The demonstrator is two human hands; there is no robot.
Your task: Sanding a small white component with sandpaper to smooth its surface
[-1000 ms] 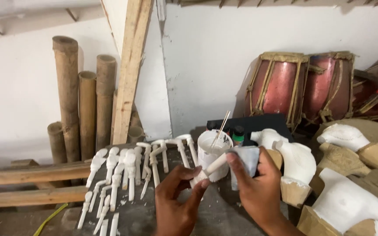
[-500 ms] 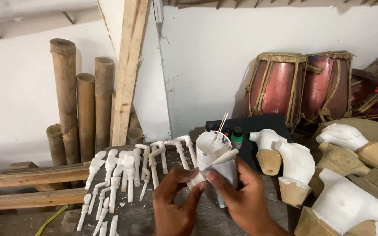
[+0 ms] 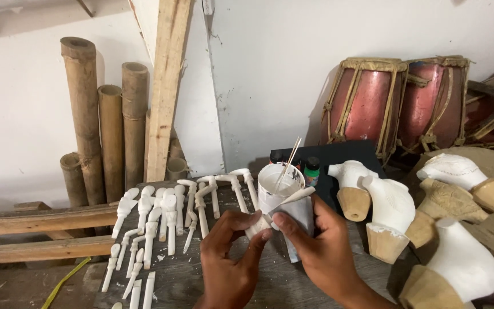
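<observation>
Though partly hidden by knuckles, showed as a slim white carved piece (image 3: 294, 197), low in the near middle of the scene. Gripped it at its near end with fingers of both the left hand (image 3: 230, 257) and the right hand (image 3: 321, 246), all clenched on it, probably to steady so thin a thing just above the rough grey desk (image 3: 178, 283). Looked chalky and matt, rounded at its far tip, which crossed the rim of a white cup (image 3: 275, 186). Kept that cup just beyond the hands, a thin stick (image 3: 289, 157) leaning in it, small paint bottles (image 3: 311, 169) right behind. Laid out smooth white limb-like parts (image 3: 161, 217) in rows to the left, seemingly for drying. Set white heads on raw wooden bases (image 3: 393, 203) to the right. Propped bamboo poles (image 3: 87, 114), a pale plank (image 3: 167, 86) and red rope-laced drums (image 3: 367, 106) against the far wall.
</observation>
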